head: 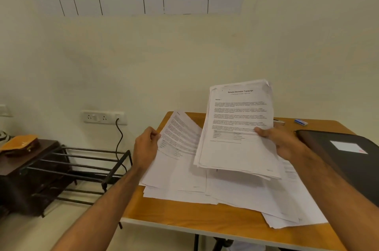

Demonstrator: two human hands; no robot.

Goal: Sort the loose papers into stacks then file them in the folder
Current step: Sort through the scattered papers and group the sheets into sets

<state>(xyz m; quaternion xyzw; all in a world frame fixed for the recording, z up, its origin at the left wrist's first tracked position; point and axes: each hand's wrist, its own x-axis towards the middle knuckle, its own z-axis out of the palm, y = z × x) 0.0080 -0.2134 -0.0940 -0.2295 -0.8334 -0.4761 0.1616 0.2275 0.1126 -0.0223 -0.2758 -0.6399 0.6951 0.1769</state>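
My right hand [281, 142] grips a thick stack of printed papers [238, 127], raised and tilted above the table, thumb on the top sheet headed "Sample Education Transcript". My left hand [146, 145] pinches the left edge of a single printed sheet [180, 135], lifted at an angle beside the stack. Under both lies a spread pile of loose white papers [235, 195] on the wooden table [184, 218]. A black folder [344, 154] with a white label lies shut at the table's right side.
A small blue item [300, 122] and a metal object [279, 121] lie near the table's far edge. Left of the table stand a black metal rack [82, 168] and a dark cabinet [22, 176]. A wall socket [104, 117] with a black cable is behind.
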